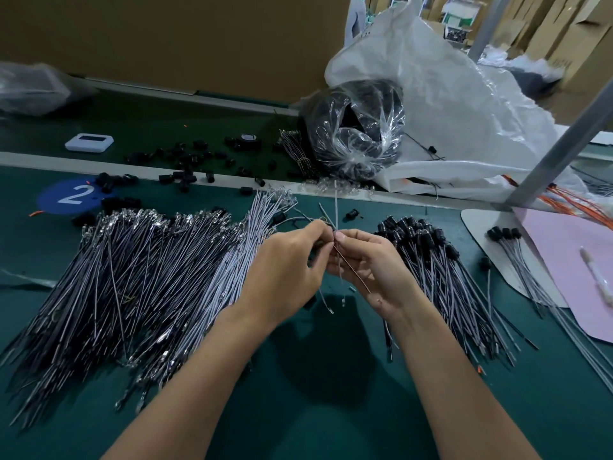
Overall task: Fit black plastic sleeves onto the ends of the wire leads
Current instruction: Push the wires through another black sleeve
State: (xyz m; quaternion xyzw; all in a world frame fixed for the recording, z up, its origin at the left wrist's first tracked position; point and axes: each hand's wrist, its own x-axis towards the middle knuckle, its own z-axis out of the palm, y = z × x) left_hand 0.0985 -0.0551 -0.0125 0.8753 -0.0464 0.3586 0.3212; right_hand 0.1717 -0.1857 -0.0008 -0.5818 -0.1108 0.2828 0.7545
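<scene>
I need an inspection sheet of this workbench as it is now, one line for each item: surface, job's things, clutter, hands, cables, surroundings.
Surface: green mat with a blue sticker marked 2.
Job's things: pile of bare leads at left; pile of sleeved leads at right; loose black sleeves scattered at the back.
Clutter: white device, pink sheet with a pen on it, clear bag of black parts, white bag.
Grippers: left hand and right hand both pinch one wire lead above the mat.
Cables: orange wires at the right edge.
Surroundings: cardboard wall behind; metal post at right.
</scene>
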